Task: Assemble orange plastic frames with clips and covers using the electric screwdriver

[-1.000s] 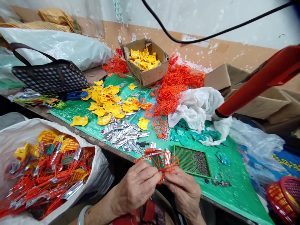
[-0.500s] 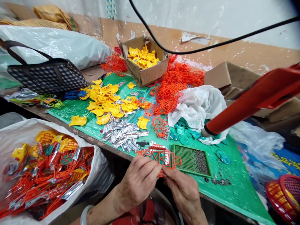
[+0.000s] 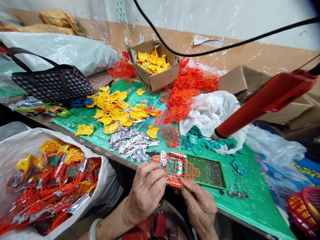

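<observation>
My left hand (image 3: 146,193) and my right hand (image 3: 200,205) both pinch an orange plastic lattice frame (image 3: 176,167) with teal and silver inserts, held flat just above the table's front edge. The left fingers grip its left side, the right fingers its lower edge. Right behind it lies a green perforated tray (image 3: 206,170) with small dark screws. Silver foil pieces (image 3: 131,145) lie to the left of the frame.
A white sack (image 3: 50,180) of assembled pieces stands at the lower left. Yellow parts (image 3: 112,108), orange frames (image 3: 186,91), a cardboard box (image 3: 155,68) and teal parts (image 3: 207,143) cover the green mat. A red hanging tool (image 3: 260,103) juts in from the right. A checked bag (image 3: 52,83) sits far left.
The orange frame has been turned from tilted to lying flatter and shifted slightly right over the tray's edge. Both hands kept their grip. The red tool swung a little.
</observation>
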Demonstrator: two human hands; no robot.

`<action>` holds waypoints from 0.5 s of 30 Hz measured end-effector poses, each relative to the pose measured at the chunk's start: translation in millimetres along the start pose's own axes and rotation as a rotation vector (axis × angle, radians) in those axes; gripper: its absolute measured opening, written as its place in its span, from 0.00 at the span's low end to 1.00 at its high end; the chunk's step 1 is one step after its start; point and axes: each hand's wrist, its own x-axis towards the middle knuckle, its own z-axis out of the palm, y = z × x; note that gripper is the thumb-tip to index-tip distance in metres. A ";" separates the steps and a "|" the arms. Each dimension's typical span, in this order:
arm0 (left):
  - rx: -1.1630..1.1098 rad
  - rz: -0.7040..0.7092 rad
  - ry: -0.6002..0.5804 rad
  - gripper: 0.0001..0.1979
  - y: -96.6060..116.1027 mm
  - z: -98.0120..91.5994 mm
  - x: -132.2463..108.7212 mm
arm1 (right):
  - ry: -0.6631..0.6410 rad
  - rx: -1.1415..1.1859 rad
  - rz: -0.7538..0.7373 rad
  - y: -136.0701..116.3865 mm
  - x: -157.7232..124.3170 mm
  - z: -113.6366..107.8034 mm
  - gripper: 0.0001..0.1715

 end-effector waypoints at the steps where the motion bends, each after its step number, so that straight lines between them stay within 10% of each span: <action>1: -0.014 0.001 -0.001 0.09 -0.3 0.5 0.3 | 0.001 0.000 0.003 0.7 -0.9 -0.4 0.21; 15: -0.087 -0.049 -0.036 0.08 -0.8 -5.2 12.6 | -0.066 -0.047 -0.089 9.4 2.6 -6.7 0.23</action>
